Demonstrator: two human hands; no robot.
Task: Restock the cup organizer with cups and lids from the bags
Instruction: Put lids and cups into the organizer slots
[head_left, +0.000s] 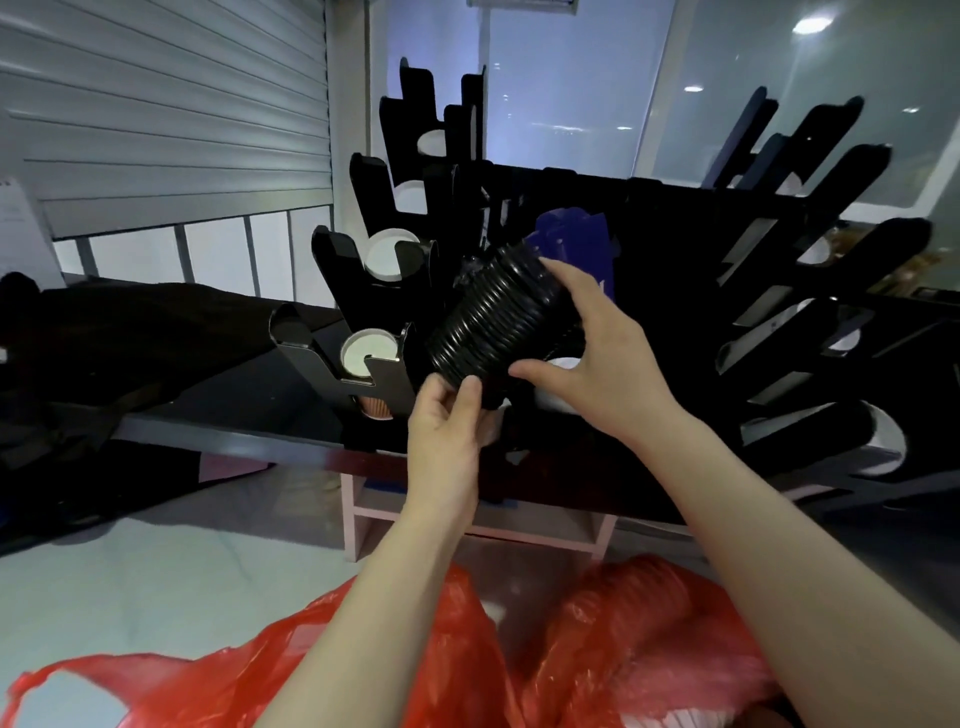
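One stack of black lids (493, 317), tilted above the table (234, 431) near edge, before one cup organizer (675, 260); left hand (447, 421) pinches its lower end, right hand (587, 353) grips its side; one red bag (467, 649) below

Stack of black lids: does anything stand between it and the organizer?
Nothing visible does. The left hand and right hand hold the stack of black lids just before the black cup organizer. A blue item lies behind its far end; the target slot cannot be told.
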